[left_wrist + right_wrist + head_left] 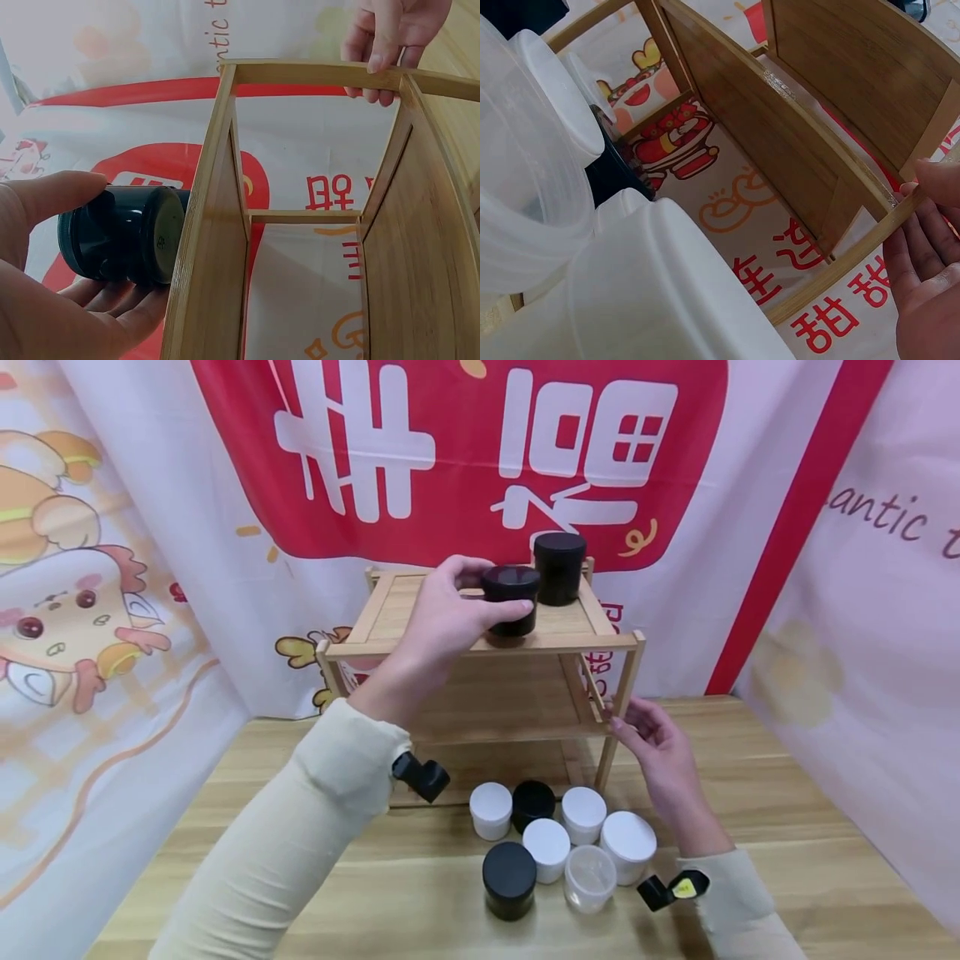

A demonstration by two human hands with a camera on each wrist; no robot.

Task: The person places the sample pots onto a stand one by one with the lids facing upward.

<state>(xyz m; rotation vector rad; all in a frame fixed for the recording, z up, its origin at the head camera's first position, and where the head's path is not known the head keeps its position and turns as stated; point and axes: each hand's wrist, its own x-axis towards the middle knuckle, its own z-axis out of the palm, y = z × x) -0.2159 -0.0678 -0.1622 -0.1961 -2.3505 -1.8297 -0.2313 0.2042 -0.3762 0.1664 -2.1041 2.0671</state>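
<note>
My left hand (448, 614) grips a black lidded jar (513, 602) by its sides, thumb in front and fingers behind. The jar is upright, just above the front rail of a three-tier wooden rack (558, 644). Its round base (169, 234) faces the rack's top shelf edge in the left wrist view. Lower down, my right hand (660, 752) pinches the rack's front right post, thumb on one side and fingers (922, 240) on the other. A second black jar (559, 572) stands on the top shelf at the back right corner.
Before the rack on the wooden table (405, 893) stands a cluster of jars: several white ones (628, 843), two black ones (509, 881) and a translucent one (590, 878). Printed cloth (180, 610) hangs behind the rack and along both sides.
</note>
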